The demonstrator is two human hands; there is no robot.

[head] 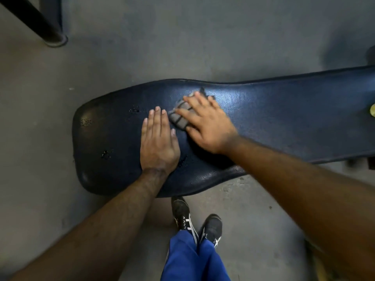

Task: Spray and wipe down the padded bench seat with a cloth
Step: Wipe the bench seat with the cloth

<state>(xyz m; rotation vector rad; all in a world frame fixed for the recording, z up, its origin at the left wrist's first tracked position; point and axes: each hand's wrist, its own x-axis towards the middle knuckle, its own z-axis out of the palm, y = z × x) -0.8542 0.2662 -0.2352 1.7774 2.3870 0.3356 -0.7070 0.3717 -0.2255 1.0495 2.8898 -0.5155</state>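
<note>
A dark blue padded bench seat (284,110) runs from the centre left to the right edge, with small worn holes near its wide left end. A grey checked cloth (179,116) lies on the seat under the fingers of my right hand (205,122), which presses flat on it. Just left of the cloth, my left hand (158,142) rests palm down on the bare padding, fingers together and holding nothing. No spray bottle is clearly in view.
Grey concrete floor surrounds the bench. A black metal leg with a round foot (53,37) stands at the top left. My black shoes (194,222) and blue trousers are just below the seat. A yellowish object (372,112) peeks in at the right edge.
</note>
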